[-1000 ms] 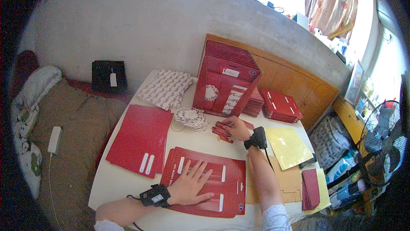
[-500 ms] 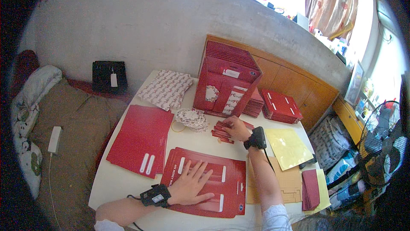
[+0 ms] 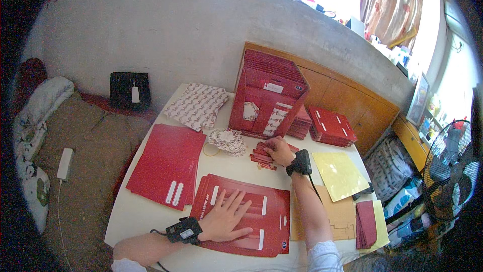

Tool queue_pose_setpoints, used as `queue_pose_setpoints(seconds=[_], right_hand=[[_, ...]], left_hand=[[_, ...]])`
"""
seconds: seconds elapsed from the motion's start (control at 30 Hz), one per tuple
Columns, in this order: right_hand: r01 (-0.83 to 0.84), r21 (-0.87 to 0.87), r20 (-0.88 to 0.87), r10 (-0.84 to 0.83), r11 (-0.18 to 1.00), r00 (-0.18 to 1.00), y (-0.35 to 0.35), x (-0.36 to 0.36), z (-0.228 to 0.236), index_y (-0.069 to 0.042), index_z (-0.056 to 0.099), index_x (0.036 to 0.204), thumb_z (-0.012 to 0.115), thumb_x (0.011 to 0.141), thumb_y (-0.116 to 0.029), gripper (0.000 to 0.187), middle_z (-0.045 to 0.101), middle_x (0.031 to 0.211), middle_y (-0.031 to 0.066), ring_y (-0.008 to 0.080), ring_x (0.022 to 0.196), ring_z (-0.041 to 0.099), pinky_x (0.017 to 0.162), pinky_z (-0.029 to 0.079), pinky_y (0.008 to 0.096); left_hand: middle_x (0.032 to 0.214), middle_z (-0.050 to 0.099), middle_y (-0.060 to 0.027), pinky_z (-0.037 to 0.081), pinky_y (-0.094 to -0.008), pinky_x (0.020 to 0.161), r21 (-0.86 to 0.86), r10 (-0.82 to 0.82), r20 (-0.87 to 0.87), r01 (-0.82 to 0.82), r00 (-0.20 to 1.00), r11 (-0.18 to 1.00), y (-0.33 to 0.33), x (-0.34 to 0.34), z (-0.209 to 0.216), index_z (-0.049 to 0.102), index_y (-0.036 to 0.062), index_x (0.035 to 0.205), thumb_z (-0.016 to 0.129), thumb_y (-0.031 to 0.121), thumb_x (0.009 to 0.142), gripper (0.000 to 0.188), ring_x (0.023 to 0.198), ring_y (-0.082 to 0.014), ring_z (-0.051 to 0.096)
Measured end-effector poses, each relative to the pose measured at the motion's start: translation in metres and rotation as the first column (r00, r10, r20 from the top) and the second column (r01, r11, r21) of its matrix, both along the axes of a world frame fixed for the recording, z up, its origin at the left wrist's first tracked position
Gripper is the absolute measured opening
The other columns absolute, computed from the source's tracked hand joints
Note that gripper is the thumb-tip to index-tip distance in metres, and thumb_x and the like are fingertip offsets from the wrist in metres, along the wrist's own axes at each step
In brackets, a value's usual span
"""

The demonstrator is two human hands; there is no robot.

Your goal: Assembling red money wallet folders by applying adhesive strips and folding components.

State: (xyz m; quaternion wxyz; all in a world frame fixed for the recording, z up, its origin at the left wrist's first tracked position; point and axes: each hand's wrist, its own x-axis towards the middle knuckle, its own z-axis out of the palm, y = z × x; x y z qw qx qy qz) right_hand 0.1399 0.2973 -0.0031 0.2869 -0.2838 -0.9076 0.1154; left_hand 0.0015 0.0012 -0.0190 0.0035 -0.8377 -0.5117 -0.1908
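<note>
My left hand (image 3: 225, 220) lies flat, fingers spread, on a stack of red printed card sheets (image 3: 275, 206) with white slots, near the table's front. Farther off and to the right, my right hand (image 3: 278, 150) reaches down to a loose pile of small red paper strips (image 3: 262, 157). Its fingers are bent and pressed together on the strips; their tips are partly hidden. Left of that pile sits a stack of round patterned paper cut-outs (image 3: 227, 141). Each of my wrists wears a black strapped device with a cable.
Behind the strips stands a tall red box (image 3: 266, 96) packed with cards. Red sheets (image 3: 163, 164) lie at left beside a patterned stack (image 3: 197, 106). At right are red card bundles (image 3: 332, 125), a yellow sheet (image 3: 340, 174), brown card (image 3: 338, 211) and a fan (image 3: 448, 166).
My right hand's fingers have curled in closer over the red strips. My left hand stays flat on the card stack. The view has shifted very slightly.
</note>
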Motion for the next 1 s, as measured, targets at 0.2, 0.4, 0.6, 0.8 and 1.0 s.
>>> queue_pose_setpoints(seconds=[0.2,0.4,0.6,0.8,1.0], right_hand=[[0.045,0.011,0.048,-0.046,0.999,0.998,0.003,0.0,0.0,-0.001,0.062,0.095,0.065,0.076,-0.016,0.024,0.056,0.094,0.0177,0.0318,0.093,0.053,0.082,0.043,0.0375],[0.085,0.033,0.073,-0.087,0.996,0.994,0.006,-0.002,-0.002,0.001,0.062,0.091,0.065,0.076,-0.016,0.023,0.057,0.095,0.019,0.0335,0.091,0.053,0.081,0.044,0.0391],[0.109,0.08,0.104,-0.117,0.991,0.988,0.002,-0.004,0.0,0.001,0.061,0.091,0.064,0.076,-0.014,0.022,0.057,0.093,0.0174,0.0334,0.09,0.054,0.08,0.045,0.0386],[0.051,0.039,0.043,-0.053,0.998,0.998,-0.009,-0.002,0.008,-0.001,0.062,0.091,0.063,0.077,-0.016,0.02,0.059,0.092,0.0153,0.0309,0.087,0.058,0.076,0.047,0.0364],[0.051,0.047,0.032,-0.053,0.998,0.998,-0.009,0.0,0.006,-0.002,0.063,0.09,0.063,0.078,-0.016,0.018,0.061,0.091,0.0142,0.0302,0.087,0.059,0.077,0.048,0.0353]], left_hand=[[0.139,0.02,-0.0301,0.008,-0.0591,0.104,-0.024,0.008,-0.007,-0.008,1.0,1.0,0.0,0.0,-0.001,0.031,-0.0045,0.132,0.037,0.056,0.086,0.076,0.131,-0.0439,0.017],[0.136,0.024,-0.0333,0.008,-0.0582,0.104,0.008,0.002,0.004,-0.002,1.0,1.0,0.0,0.0,-0.002,0.031,-0.0055,0.132,0.031,0.058,0.088,0.077,0.13,-0.0438,0.018],[0.135,0.025,-0.0332,0.009,-0.0582,0.104,0.022,0.007,-0.012,-0.006,1.0,1.0,0.0,0.001,-0.002,0.032,-0.0052,0.132,0.03,0.058,0.088,0.077,0.13,-0.0439,0.019],[0.136,0.024,-0.0329,0.006,-0.0589,0.104,0.015,0.002,0.005,-0.002,1.0,1.0,0.0,0.0,-0.004,0.032,-0.005,0.132,0.03,0.058,0.088,0.077,0.131,-0.0435,0.017],[0.137,0.021,-0.0329,0.004,-0.0594,0.104,-0.002,-0.003,0.012,0.003,1.0,1.0,0.001,0.0,-0.005,0.031,-0.0047,0.132,0.03,0.058,0.088,0.077,0.132,-0.0431,0.015]])
